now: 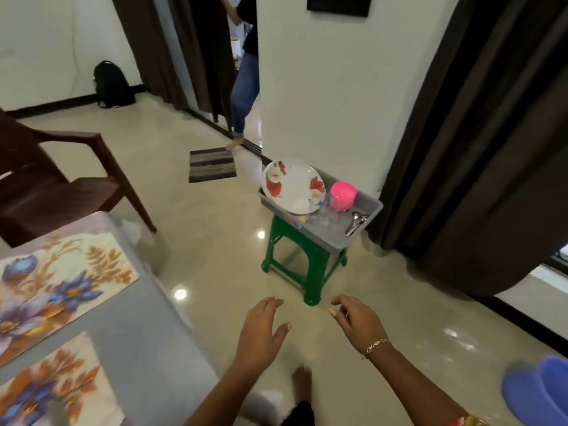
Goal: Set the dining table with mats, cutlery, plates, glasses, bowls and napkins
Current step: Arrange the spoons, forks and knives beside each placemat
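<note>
A grey tray sits on a green plastic stool by the white wall. In it lean white plates with red flowers, beside a pink bowl, clear glasses and metal cutlery. Two floral mats lie on the grey dining table at the left. My left hand and my right hand are stretched out over the floor, short of the stool, fingers relaxed and empty.
A dark brown chair stands at the table's far end. A striped doormat lies by a doorway where another person's legs show. Dark curtains hang right of the stool. A blue plastic object is at lower right.
</note>
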Demonstrator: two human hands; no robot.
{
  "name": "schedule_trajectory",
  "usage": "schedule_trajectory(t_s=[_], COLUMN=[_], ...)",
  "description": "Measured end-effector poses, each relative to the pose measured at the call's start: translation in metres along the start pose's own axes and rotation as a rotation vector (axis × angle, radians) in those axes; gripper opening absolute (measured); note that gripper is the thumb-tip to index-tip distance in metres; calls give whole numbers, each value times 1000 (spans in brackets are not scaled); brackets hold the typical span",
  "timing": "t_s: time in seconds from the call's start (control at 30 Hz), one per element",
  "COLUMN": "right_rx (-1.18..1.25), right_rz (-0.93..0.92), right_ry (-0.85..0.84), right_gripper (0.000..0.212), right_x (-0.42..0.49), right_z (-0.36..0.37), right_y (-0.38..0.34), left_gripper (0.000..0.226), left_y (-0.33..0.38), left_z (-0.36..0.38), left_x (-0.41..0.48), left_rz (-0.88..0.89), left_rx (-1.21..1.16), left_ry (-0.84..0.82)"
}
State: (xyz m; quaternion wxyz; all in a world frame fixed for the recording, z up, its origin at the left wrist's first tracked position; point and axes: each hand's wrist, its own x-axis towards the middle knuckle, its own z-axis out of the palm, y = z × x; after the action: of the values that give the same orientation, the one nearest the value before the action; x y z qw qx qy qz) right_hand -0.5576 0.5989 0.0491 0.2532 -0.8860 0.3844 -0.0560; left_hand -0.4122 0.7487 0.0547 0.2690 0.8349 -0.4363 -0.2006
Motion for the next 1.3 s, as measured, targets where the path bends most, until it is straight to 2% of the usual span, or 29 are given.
schedule_trajectory(t_s=[0.23, 0.6, 0.93, 1.03, 1.17, 1.3], right_rx=[-43, 54, 29, 47, 188, 325], right_rz=[56, 211, 196, 211, 367, 551], right_ry=[-49, -9, -214, -244, -232, -175], right_gripper=[23, 18, 23, 23, 19, 17], right_x=[116, 248, 346, 362, 375, 383], right_z=[-46, -100, -132, -131, -119, -96], right_y=[66, 152, 191, 198, 206, 202], left_gripper=[43, 34, 35, 38, 36, 35], left_y=[33, 95, 104, 102, 87, 61], left_z=[32, 59, 81, 85, 100, 127], left_x=[143, 313, 407, 441, 490, 537], left_rz=[-67, -84, 51, 121, 204, 379], left_rx=[-118, -57, 453, 525, 618, 702], left_ry=[-127, -367, -631, -687, -832, -1046])
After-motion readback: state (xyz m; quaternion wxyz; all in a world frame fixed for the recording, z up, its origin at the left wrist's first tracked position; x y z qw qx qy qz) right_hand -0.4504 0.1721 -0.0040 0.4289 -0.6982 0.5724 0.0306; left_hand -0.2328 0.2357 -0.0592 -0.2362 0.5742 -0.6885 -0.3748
